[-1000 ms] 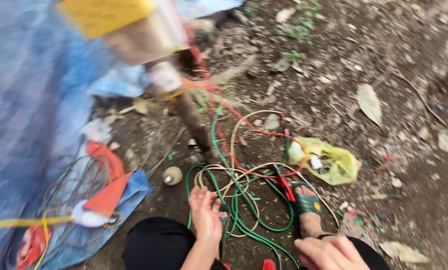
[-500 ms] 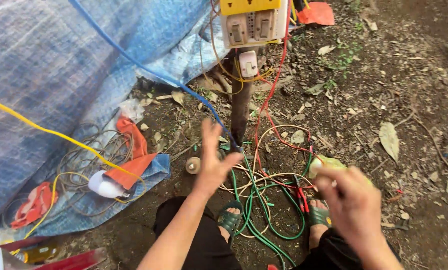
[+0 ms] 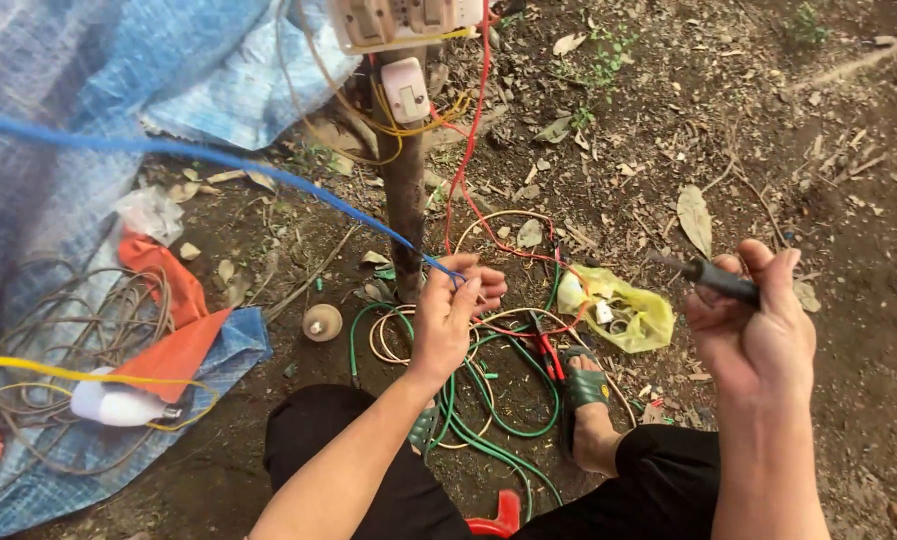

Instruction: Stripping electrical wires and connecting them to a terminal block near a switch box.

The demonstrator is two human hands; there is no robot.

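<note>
Left hand [image 3: 455,310]: we find it pinched shut on the blue wire [image 3: 218,160], near the post [image 3: 405,200].
Right hand [image 3: 753,325]: we find it closed around a dark-handled tool [image 3: 713,277], at right.

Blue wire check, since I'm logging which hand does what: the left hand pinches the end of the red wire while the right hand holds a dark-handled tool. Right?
Not quite. In the head view the left hand pinches the blue wire, not a red one. The right hand does hold the dark-handled tool.
</note>
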